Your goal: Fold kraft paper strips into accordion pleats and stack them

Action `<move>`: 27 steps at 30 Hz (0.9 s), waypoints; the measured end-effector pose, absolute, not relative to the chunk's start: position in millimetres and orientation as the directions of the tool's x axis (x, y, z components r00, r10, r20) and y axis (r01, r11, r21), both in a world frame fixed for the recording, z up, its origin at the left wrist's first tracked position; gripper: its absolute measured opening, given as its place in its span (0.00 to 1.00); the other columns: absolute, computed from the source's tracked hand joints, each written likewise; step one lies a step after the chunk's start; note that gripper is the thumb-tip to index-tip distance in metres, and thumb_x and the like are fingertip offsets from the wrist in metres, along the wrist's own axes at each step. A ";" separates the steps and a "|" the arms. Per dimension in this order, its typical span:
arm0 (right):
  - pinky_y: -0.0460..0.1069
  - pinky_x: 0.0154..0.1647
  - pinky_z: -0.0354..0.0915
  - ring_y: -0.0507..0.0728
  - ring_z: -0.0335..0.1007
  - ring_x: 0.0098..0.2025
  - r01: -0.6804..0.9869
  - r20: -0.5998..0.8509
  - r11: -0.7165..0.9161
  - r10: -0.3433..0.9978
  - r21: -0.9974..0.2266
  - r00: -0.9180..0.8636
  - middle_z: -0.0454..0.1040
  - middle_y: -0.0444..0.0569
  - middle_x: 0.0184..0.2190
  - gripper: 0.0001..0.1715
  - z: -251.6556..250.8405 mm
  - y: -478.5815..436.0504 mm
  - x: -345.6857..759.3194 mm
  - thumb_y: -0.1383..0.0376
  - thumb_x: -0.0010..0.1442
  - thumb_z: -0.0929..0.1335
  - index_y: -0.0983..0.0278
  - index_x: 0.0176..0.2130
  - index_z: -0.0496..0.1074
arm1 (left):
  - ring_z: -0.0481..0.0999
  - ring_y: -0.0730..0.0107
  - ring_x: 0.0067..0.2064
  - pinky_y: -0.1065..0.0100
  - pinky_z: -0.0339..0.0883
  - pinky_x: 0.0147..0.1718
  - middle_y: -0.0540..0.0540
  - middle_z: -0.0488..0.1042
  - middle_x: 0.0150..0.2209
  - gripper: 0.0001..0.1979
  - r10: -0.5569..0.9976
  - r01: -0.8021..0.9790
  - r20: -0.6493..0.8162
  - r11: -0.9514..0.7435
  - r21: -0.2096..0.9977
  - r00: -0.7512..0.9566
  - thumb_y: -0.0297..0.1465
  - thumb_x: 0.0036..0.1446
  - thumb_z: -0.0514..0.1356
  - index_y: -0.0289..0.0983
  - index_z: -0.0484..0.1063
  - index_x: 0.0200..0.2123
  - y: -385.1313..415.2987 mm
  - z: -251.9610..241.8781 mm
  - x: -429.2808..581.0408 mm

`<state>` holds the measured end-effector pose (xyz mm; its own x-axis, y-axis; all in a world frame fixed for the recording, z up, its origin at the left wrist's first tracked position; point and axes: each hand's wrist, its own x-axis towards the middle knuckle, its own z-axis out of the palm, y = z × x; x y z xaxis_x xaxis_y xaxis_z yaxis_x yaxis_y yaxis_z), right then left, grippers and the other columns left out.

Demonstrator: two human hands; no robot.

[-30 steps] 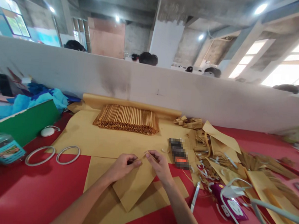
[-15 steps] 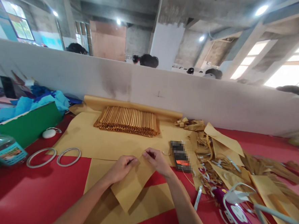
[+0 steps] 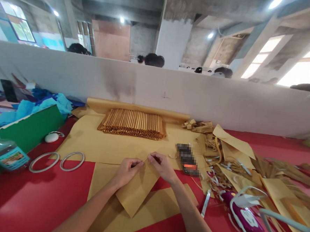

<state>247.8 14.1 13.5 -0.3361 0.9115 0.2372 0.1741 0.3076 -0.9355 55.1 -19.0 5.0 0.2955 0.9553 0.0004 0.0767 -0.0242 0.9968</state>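
Between both hands is a piece of brown kraft paper (image 3: 137,195), tilted so that one corner points down toward me. My left hand (image 3: 129,171) pinches its upper left edge between thumb and fingers. At the paper's top, my right hand (image 3: 162,165) pinches the edge with thumb and forefinger, close to the left fingertips. Larger kraft sheets (image 3: 104,218) lie flat beneath my forearms. Beyond the hands, a pleated stack of brown paper (image 3: 133,123) rests on a wide kraft sheet (image 3: 82,139), with a paper roll (image 3: 137,108) along the wall.
Two tape rings (image 3: 72,161) and a clear bottle (image 3: 5,154) are at left by a green board (image 3: 33,126). Right of my hands lie a phone (image 3: 187,160), a cutter knife (image 3: 206,203), paper scraps (image 3: 237,145) and a purple power strip (image 3: 243,212) with white cables.
Both hands keep their pinch on the paper, and the fingertips have shifted slightly along its top edge. The rest of the table is unchanged apart from a small camera shift.
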 end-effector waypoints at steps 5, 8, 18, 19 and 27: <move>0.47 0.31 0.59 0.53 0.63 0.29 0.211 0.248 0.317 0.922 -0.925 -0.298 0.71 0.45 0.27 0.25 9.4 14.1 247.2 0.45 0.62 0.67 0.64 0.31 0.73 | 0.72 0.66 0.29 0.69 0.61 0.29 0.48 0.76 0.27 0.23 0.961 0.064 -0.001 -0.018 0.998 0.276 0.50 0.58 0.61 0.34 0.80 0.32 -20.0 7.6 57.7; 0.48 0.31 0.59 0.53 0.63 0.29 0.213 0.251 0.318 0.923 -0.924 -0.291 0.71 0.45 0.27 0.24 8.0 14.1 247.0 0.46 0.62 0.67 0.64 0.31 0.73 | 0.71 0.67 0.29 0.69 0.61 0.29 0.48 0.76 0.27 0.21 0.967 0.095 0.016 -0.042 0.995 0.255 0.47 0.58 0.61 0.34 0.79 0.31 -19.6 8.2 57.7; 0.48 0.30 0.58 0.53 0.62 0.28 0.198 0.229 0.296 0.925 -0.934 -0.303 0.70 0.44 0.25 0.23 7.5 11.6 247.3 0.47 0.61 0.68 0.64 0.31 0.74 | 0.76 0.62 0.34 0.67 0.66 0.34 0.44 0.80 0.32 0.21 0.977 0.077 0.008 -0.025 0.997 0.213 0.48 0.54 0.65 0.33 0.81 0.35 -17.6 6.6 57.9; 0.48 0.29 0.57 0.53 0.62 0.28 0.195 0.227 0.294 0.924 -0.936 -0.307 0.69 0.44 0.25 0.23 8.0 10.6 246.7 0.47 0.61 0.68 0.64 0.31 0.73 | 0.76 0.63 0.33 0.67 0.66 0.33 0.44 0.80 0.31 0.21 0.979 0.080 0.003 -0.020 0.997 0.205 0.47 0.53 0.65 0.33 0.81 0.34 -17.2 5.9 57.9; 0.47 0.32 0.60 0.53 0.63 0.30 0.208 0.254 0.340 0.900 -0.917 -0.354 0.69 0.44 0.27 0.19 12.9 2.4 240.4 0.51 0.63 0.67 0.64 0.33 0.72 | 0.75 0.66 0.31 0.69 0.65 0.32 0.45 0.79 0.29 0.15 0.978 0.139 0.084 -0.112 0.984 0.189 0.41 0.54 0.63 0.33 0.80 0.30 -15.1 0.3 55.8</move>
